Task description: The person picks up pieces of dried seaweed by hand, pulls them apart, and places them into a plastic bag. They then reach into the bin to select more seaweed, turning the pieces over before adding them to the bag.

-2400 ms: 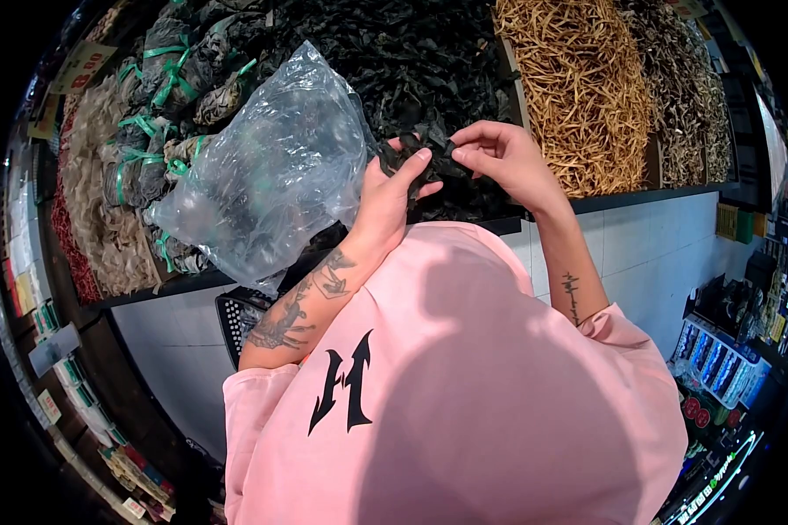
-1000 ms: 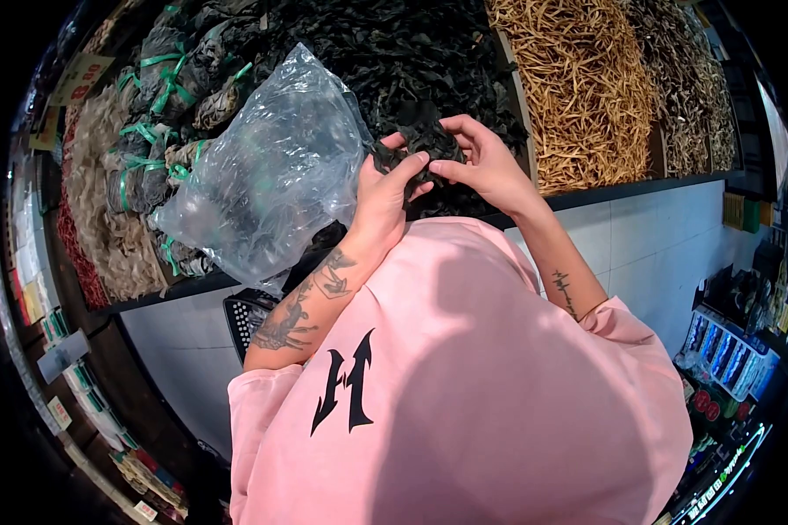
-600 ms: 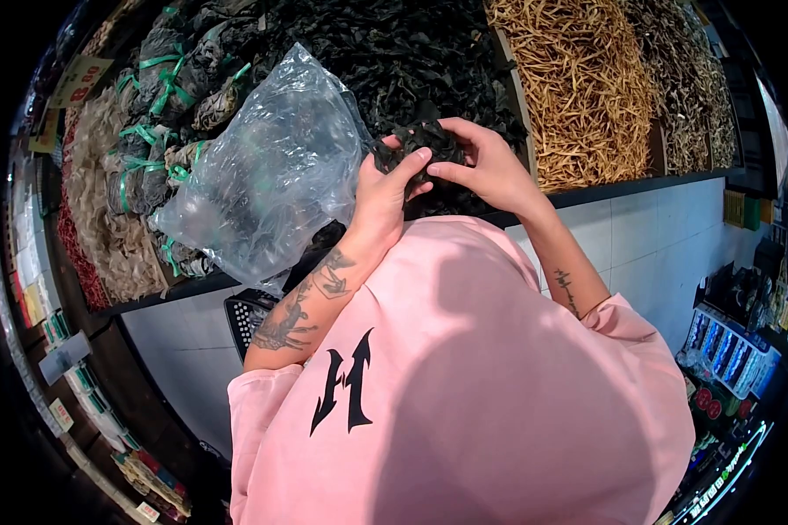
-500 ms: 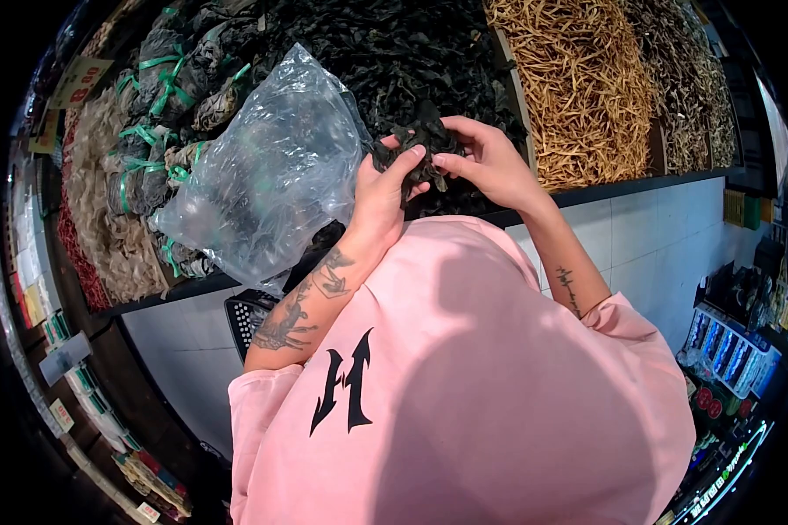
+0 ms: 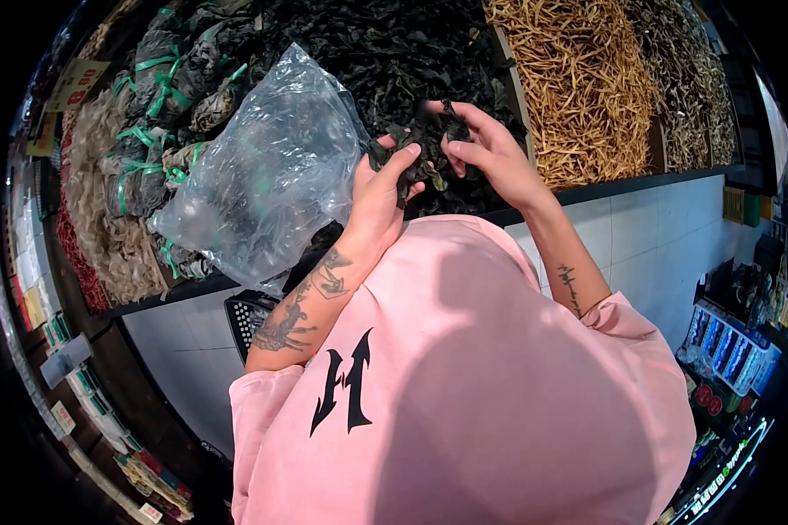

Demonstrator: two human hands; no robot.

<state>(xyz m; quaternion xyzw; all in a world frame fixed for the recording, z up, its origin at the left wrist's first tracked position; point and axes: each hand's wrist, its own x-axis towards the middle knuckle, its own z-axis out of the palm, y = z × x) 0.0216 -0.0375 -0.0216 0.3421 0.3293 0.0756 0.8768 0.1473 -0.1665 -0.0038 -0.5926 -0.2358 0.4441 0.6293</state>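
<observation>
My left hand point(image 5: 383, 188) is closed on a clump of dark, crinkled dried leafy pieces point(image 5: 422, 164), its thumb lying across the top. Just to the right, my right hand point(image 5: 497, 164) pinches a dark dried leafy piece point(image 5: 452, 131) between thumb and fingers, with a small gap between the two hands. A clear plastic bag point(image 5: 267, 171) spreads out left of my left hand, its edge reaching the wrist. Beneath and beyond both hands lies a heap of the same dark leafy stuff point(image 5: 394, 52).
Right of the heap, past a wooden divider point(image 5: 515, 96), is a bin of thin golden-brown dried strips point(image 5: 578, 87). Bundles tied with green ribbon point(image 5: 162, 79) lie at the left, near pale dried strands point(image 5: 105, 192). A dark ledge point(image 5: 630, 185) edges the display above white tiles point(image 5: 639, 227).
My right hand has drawn slightly right, away from my left hand, parting a dark piece from the clump. The left hand and the bag are nearly still.
</observation>
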